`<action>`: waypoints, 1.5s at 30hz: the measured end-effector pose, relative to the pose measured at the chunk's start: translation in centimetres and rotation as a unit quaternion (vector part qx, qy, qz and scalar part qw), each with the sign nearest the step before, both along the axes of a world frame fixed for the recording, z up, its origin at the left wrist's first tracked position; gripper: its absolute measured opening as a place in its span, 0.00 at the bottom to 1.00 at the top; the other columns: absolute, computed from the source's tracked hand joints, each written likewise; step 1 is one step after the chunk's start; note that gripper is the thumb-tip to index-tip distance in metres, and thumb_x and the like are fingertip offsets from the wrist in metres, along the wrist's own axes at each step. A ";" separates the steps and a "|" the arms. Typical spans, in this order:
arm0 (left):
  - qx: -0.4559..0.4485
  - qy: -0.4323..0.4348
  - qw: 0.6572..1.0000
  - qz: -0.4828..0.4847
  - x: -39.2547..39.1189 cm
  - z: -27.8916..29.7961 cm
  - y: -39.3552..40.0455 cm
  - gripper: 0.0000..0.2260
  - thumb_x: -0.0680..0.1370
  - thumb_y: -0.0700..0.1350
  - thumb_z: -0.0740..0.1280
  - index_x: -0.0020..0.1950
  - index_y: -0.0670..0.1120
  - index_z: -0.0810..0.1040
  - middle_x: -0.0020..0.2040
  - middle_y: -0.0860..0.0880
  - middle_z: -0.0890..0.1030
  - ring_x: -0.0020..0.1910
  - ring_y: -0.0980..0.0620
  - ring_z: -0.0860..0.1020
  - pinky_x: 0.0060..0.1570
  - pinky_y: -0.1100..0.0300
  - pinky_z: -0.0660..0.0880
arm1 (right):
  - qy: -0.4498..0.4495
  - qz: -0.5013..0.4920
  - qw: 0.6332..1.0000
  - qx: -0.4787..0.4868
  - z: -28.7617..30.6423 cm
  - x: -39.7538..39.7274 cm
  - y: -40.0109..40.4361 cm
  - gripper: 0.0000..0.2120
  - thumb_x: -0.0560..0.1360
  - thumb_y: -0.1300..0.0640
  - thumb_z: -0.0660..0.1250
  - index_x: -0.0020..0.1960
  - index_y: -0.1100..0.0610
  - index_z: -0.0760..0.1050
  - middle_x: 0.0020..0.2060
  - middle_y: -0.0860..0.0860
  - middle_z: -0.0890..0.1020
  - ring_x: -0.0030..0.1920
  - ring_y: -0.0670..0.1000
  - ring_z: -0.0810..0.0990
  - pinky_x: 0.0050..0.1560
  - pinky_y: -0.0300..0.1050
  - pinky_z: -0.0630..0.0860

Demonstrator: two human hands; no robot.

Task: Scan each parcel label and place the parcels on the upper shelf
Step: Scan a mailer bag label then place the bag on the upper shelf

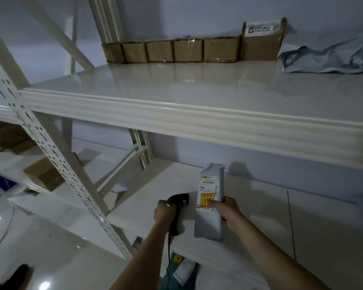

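Note:
A tall grey parcel [210,208] with a white label and a yellow-red sticker stands upright over the lower shelf [302,227]. My right hand [228,212] grips its right edge, thumb across the sticker. My left hand [162,213] holds a black barcode scanner [177,203] just left of the parcel, its head turned toward the label. The upper shelf [197,114] runs across above, carrying a row of several brown cardboard boxes [176,50] at the back and a crumpled grey mailer bag [331,57] at the right.
A white perforated rack upright [57,155] and diagonal braces stand at the left. Brown cartons [44,174] lie on the neighbouring rack's shelf. A green parcel [180,271] sits on the floor under the shelf edge. The scanner cable hangs down by my left forearm.

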State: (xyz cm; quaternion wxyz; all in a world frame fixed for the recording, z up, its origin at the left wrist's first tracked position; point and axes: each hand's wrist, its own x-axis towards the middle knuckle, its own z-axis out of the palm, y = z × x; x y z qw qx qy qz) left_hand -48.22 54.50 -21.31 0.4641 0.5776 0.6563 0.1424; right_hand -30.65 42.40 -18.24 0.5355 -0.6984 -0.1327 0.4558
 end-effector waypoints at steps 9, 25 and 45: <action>-0.117 0.025 0.988 -0.101 -0.2 -5.0 4.8 0.24 0.71 0.47 0.74 0.60 0.34 0.75 0.55 0.37 0.79 0.54 0.40 0.80 0.55 0.45 0.79 | 0.052 -0.091 0.995 -0.008 -0.6 -0.6 2.7 0.16 0.72 0.67 0.74 0.59 0.67 0.79 0.49 0.61 0.85 0.40 0.56 0.84 0.37 0.45 0.80; -0.110 -0.212 0.947 -0.215 -4.9 4.1 2.7 0.03 0.76 0.36 0.66 0.45 0.36 0.76 0.34 0.44 0.76 0.32 0.49 0.73 0.33 0.59 0.70 | 0.047 -0.203 0.977 0.054 0.3 -9.3 -2.7 0.22 0.72 0.67 0.73 0.65 0.57 0.75 0.56 0.56 0.85 0.54 0.60 0.84 0.52 0.57 0.82; 0.010 -0.218 0.931 -0.292 -2.4 14.1 0.3 0.07 0.73 0.44 0.67 0.46 0.41 0.79 0.32 0.46 0.77 0.26 0.50 0.71 0.27 0.60 0.69 | -0.049 -0.112 0.987 0.106 4.3 -9.3 -2.2 0.23 0.68 0.61 0.77 0.61 0.50 0.78 0.52 0.51 0.87 0.54 0.56 0.85 0.58 0.61 0.80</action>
